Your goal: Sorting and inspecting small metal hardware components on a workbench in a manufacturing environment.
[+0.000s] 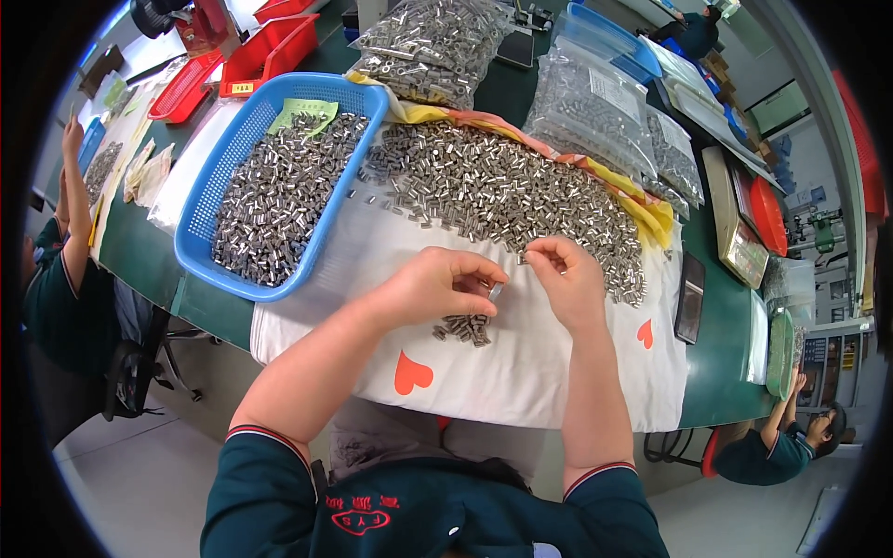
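My left hand [439, 286] is curled above the white cloth [363, 279], with a small shiny metal cylinder [496, 292] between its thumb and fingertips. To its right, my right hand [569, 284] pinches thumb and forefinger together at the near edge of a big heap of short metal cylinders [507, 181]. What those fingertips hold, if anything, is too small to make out. A little pile of the same cylinders [463, 329] lies on the cloth just below my left hand.
On the left stands a blue perforated basket [191, 219] full of cylinders. Bulging clear bags [433, 51] of metal parts sit behind the heap, beyond a rolled yellow cloth edge [651, 212]. A dark phone [689, 298] lies right. Co-workers sit at both sides.
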Motion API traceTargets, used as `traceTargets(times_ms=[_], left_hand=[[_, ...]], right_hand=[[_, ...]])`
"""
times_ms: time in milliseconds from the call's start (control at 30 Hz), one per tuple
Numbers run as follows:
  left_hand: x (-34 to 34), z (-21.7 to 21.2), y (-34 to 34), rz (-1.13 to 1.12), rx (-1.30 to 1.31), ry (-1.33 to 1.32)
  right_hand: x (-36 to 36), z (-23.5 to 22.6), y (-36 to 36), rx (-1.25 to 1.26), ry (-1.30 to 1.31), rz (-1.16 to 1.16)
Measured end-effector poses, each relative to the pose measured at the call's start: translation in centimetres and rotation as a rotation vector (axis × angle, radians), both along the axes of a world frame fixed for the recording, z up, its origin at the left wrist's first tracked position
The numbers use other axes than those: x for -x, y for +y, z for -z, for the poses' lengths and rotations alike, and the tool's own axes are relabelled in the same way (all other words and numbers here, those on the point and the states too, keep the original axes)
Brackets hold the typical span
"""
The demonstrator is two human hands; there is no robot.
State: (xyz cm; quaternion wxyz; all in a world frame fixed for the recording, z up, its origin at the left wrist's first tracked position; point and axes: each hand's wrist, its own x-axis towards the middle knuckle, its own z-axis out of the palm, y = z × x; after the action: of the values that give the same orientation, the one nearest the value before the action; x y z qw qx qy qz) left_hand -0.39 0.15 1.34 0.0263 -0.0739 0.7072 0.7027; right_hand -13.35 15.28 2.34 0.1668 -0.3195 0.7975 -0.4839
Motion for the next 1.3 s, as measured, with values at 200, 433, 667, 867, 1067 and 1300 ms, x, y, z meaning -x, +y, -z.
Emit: traceTargets(times_ms=[200, 433, 667, 867, 1067, 1300], left_hand=[[-0.4, -0.4, 0.1, 0.129, 0.268, 0.109], [-0.5, -0.4, 0.0, 0.203, 0.079, 0.021], [0.2, 0.3, -0.7, -0.059, -0.137, 0.017], [0.6, 1.4, -0.9, -0.214, -0.285, 0.079], [0.6, 1.3, -1.0, -0.180, -0.290, 0.075], [0.4, 1.0, -1.0, -0.180, -0.242, 0.070]], right_hand=[[-0.8, 2.1, -2.1, -0.056, 0.687, -0.038], [-1.2, 2.4, -2.0, -0.267, 0.632, -0.035], [-1.6, 1.4, -1.9, -0.253, 0.737, -0.059], [-2.6, -0.2, -1.0, 0.125, -0.060, -0.079], [-3.0, -0.5, -1.2, 0.195, 0.063, -0.146], [-3.4, -0.4, -1.4, 0.160, 0.117, -0.109]])
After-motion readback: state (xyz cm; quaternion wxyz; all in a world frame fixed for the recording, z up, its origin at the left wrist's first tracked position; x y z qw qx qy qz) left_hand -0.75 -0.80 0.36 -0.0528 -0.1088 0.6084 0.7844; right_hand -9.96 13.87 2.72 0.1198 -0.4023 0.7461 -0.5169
